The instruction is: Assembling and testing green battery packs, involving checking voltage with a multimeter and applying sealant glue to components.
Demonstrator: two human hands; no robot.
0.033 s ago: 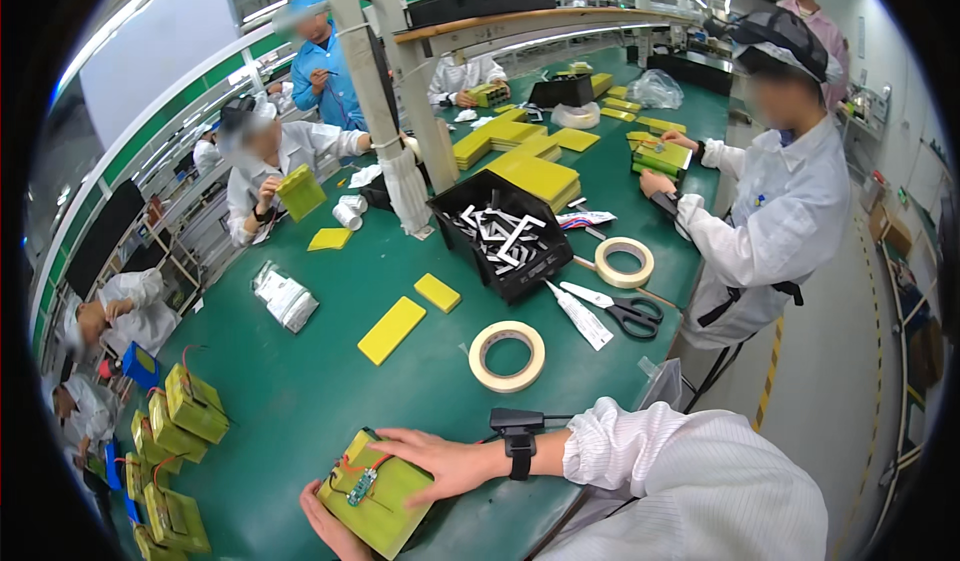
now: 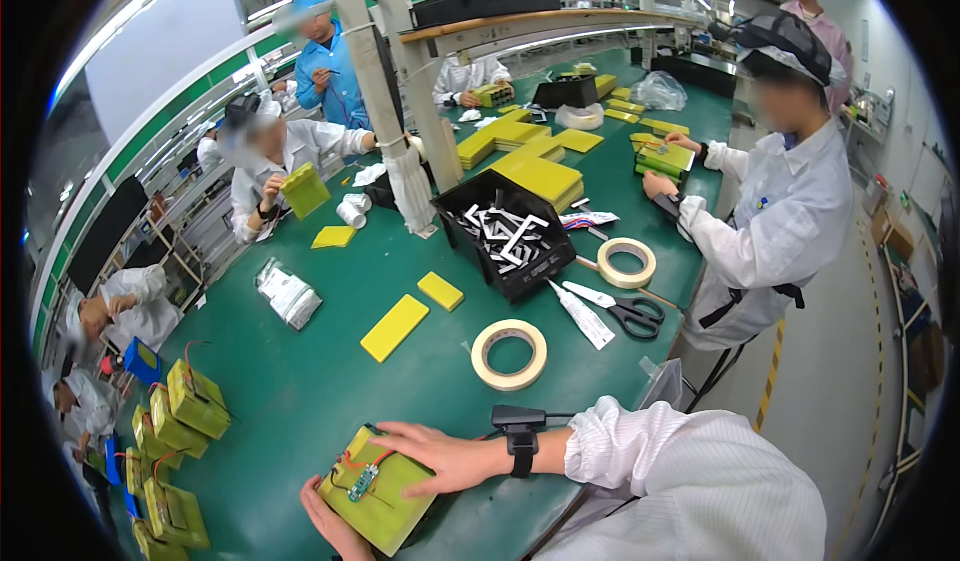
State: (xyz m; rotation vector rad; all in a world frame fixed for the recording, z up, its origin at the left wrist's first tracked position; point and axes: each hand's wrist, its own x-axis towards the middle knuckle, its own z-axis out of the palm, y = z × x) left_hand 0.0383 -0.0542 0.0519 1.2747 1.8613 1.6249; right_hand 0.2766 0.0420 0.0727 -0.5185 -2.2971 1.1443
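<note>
A yellow-green wrapped battery pack (image 2: 395, 516) lies at the table's near edge. On its upper face are a small green circuit board (image 2: 364, 482) and red and black wires. My left hand (image 2: 335, 523) is closed along the pack's left side, its thumb hidden. My right hand (image 2: 440, 458) reaches over from the right, fingers spread across the far part of the face, and grips the pack together with the left. A black strap with a small device (image 2: 520, 441) circles my right wrist. Beyond lie a roll of masking tape (image 2: 509, 355) and two yellow sheets (image 2: 395, 328).
Several wrapped packs (image 2: 198, 398) stand at the left. Farther off are a black bin (image 2: 515, 286) of white strips, scissors (image 2: 637, 316), a white tube (image 2: 582, 317), another tape roll (image 2: 627, 262) and a white packet (image 2: 288, 295). A co-worker (image 2: 770, 191) handles a pack at the right.
The view has shifted very slightly. Both hands stay on the battery pack, with no clear movement of their own.
</note>
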